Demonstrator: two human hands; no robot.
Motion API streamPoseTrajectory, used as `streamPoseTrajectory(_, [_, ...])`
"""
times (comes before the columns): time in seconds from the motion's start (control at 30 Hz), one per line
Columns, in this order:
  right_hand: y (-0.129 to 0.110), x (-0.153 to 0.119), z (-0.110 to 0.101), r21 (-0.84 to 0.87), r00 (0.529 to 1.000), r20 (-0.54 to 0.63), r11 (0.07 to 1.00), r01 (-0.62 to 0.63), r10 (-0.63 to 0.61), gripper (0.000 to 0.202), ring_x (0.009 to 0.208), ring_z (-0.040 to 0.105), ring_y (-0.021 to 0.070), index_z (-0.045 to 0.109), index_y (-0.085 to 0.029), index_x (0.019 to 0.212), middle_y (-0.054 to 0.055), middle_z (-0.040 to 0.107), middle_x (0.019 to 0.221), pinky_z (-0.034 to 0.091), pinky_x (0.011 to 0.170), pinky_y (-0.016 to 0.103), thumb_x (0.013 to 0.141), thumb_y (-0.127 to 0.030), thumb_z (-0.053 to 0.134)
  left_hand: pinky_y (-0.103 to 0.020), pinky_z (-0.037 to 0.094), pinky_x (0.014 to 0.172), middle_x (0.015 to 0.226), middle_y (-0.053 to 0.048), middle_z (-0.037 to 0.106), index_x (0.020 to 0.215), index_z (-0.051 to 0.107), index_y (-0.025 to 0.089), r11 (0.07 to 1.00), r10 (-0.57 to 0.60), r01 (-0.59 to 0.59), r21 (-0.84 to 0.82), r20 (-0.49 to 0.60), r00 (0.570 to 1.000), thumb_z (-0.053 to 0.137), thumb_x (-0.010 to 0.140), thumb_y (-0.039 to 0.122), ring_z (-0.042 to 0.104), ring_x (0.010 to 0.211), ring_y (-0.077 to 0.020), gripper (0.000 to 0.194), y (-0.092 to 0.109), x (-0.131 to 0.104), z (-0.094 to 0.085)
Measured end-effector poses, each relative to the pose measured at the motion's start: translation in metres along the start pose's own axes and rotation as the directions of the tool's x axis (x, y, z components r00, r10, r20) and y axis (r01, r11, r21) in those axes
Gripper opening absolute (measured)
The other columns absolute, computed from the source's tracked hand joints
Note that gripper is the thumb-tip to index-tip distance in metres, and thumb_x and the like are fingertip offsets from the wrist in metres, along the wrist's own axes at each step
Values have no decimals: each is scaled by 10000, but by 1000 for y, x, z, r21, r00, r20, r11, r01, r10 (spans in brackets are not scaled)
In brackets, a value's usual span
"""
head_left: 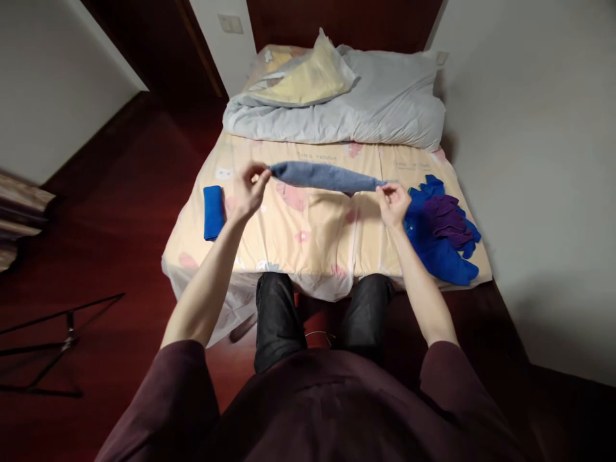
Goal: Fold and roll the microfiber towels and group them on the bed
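A grey-blue piece of cloth (pixel 327 176) is stretched in the air above the bed, its kind not clear from this angle. My left hand (pixel 250 186) pinches its left end between thumb and fingers. At the other end, my right hand (pixel 394 202) pinches the cloth's corner. Left of my left hand, a neatly folded bright blue cloth (pixel 213 213) lies on the bed. Close to my right hand is a loose heap with a blue garment (pixel 433 256) and a purple cloth (pixel 447 221) on top of it.
The bed (pixel 298 256) has a patterned yellow sheet. A rolled grey-white quilt (pixel 385 102) and a pale yellow pillow (pixel 308 77) lie at its head. On the floor at left stands a black tripod (pixel 67 343). Walls rise close on the right.
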State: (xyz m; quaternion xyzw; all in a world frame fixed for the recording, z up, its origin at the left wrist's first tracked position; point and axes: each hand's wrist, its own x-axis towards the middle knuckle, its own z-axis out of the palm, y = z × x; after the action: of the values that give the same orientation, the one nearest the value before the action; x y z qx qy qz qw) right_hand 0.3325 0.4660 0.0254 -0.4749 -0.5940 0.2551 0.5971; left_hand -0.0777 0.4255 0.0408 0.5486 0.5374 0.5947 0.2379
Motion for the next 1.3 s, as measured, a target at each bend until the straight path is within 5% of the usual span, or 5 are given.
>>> streamPoseTrajectory(0.13, [42, -87, -5, -128, 980, 101, 979, -159, 172, 259, 942, 689, 240, 648, -245, 791, 64, 714, 910, 603, 924, 380, 808, -478, 760, -288, 484, 759, 975, -86, 704, 972, 738, 194, 984, -160, 151, 94, 96, 983, 776, 832, 574, 631, 926, -221, 407, -59, -102, -6])
streamPoseTrajectory(0.23, [73, -154, -4, -164, 865, 177, 880, -445, 470, 217, 813, 675, 238, 632, -254, 697, 53, 711, 802, 598, 799, 364, 714, -387, 802, -320, 487, 786, 853, -64, 683, 872, 705, 217, 852, -499, 470, 228, 86, 862, 792, 753, 493, 620, 858, -232, 313, -101, -177, -1])
streamPoseTrajectory(0.37, [97, -206, -3, -155, 731, 239, 768, -621, 639, 294, 622, 615, 212, 598, -258, 600, 23, 661, 611, 547, 623, 340, 585, -342, 879, -356, 505, 811, 775, -43, 682, 844, 618, 225, 778, -609, 580, 240, 66, 790, 832, 634, 366, 654, 815, -245, 331, -135, -233, 9])
streamPoseTrajectory(1.03, [120, -228, -35, -37, 631, 233, 655, -755, 740, 498, 476, 499, 110, 538, -236, 675, -43, 585, 534, 377, 440, 221, 537, -466, 957, -341, 520, 771, 700, -43, 739, 848, 699, 195, 719, -690, 669, 188, 82, 719, 902, 542, 661, 719, 808, -257, 593, -147, -260, -2])
streamPoseTrajectory(1.3, [132, -192, -12, -91, 590, 242, 623, -777, 771, 384, 397, 386, 50, 616, -195, 818, -87, 558, 552, 279, 382, 177, 641, -382, 901, -335, 567, 785, 875, -112, 808, 837, 750, 175, 684, -725, 674, 280, 162, 669, 898, 621, 622, 765, 933, -302, 518, -165, -210, 7])
